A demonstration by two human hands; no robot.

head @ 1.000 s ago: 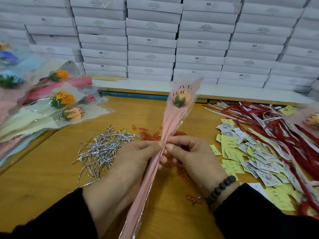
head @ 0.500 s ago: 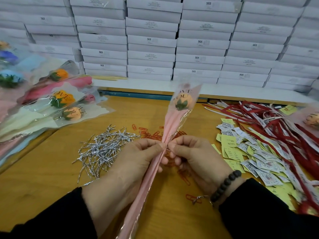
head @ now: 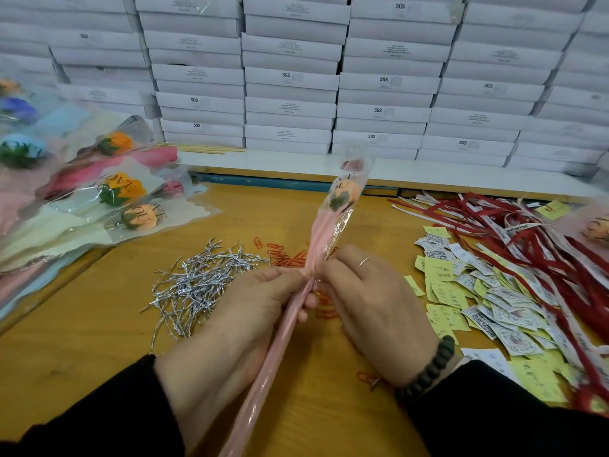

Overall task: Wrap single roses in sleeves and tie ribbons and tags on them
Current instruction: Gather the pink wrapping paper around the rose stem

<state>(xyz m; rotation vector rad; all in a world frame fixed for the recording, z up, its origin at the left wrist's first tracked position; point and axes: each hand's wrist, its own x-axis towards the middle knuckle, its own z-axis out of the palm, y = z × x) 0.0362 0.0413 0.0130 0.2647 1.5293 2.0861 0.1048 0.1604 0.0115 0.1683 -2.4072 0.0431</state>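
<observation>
A single peach rose in a pink and clear sleeve [head: 329, 222] stands tilted above the wooden table [head: 82, 324], its bloom up and away from me. My left hand [head: 237, 324] grips the gathered sleeve at its narrow middle. My right hand [head: 369, 308] pinches the same spot from the right, and what sits between its fingertips is too small to tell. A heap of silver twist ties [head: 197, 278] lies left of my hands. Red ribbons [head: 534, 245] and a spread of yellow and printed tags [head: 478, 298] lie to the right.
Wrapped roses [head: 99, 199] are piled at the left edge. Orange paper clips [head: 283, 255] are scattered behind and under my hands. Stacks of white boxes [head: 296, 77] form a wall at the back. Another sleeved rose [head: 593, 225] shows at the far right.
The rose's top has swung slightly right and risen. Both hands stay pinched at the sleeve's middle, with my right hand turned a little over it.
</observation>
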